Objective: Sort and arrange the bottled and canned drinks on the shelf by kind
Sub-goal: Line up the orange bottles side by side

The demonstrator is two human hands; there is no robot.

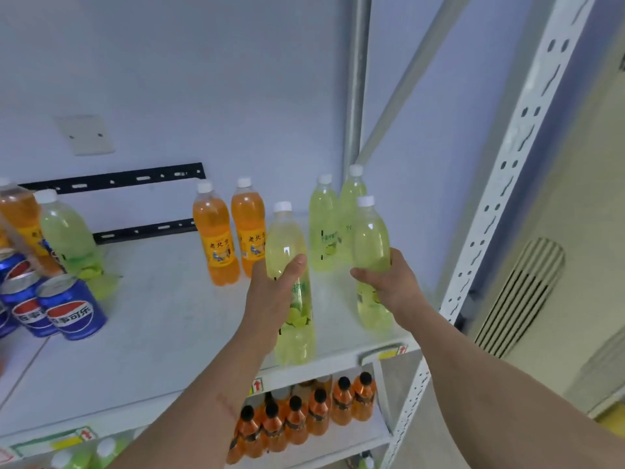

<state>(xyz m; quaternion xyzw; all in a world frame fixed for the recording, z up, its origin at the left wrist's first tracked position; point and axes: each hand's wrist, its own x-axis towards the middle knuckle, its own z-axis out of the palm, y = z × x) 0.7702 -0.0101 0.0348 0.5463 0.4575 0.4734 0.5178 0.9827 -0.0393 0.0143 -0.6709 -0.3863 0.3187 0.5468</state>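
A white metal shelf [162, 319] fills most of the view, with a perforated white upright [507, 198] at its right edge and a pale wall [203, 79] behind.

On the shelf board, the person's two bare forearms reach in from below. The left hand [270, 296] wraps its fingers and thumb around the middle of a lime-green bottle [287, 245] near the front edge. The right hand [389, 282] curls around a second lime-green bottle [370, 242] just to the right, close to the upright. Both bottles stand upright with white caps; whether their bases rest on the board cannot be told.

Directly behind them, two more green bottles [324, 228] stand side by side near the wall. To their left sit two orange bottles [216, 238] with yellow labels, touching or nearly so.

At the far left of the board, another green bottle [67, 238] stands beside an orange one [17, 211] that is partly cut off by the frame. In front of these are blue Pepsi cans [71, 309] clustered together.

On the lower shelf [338, 445], a row of small orange bottles with black caps [304, 414] stands packed closely. Further left on a lower level, white-capped green bottles [101, 451] show only their tops.
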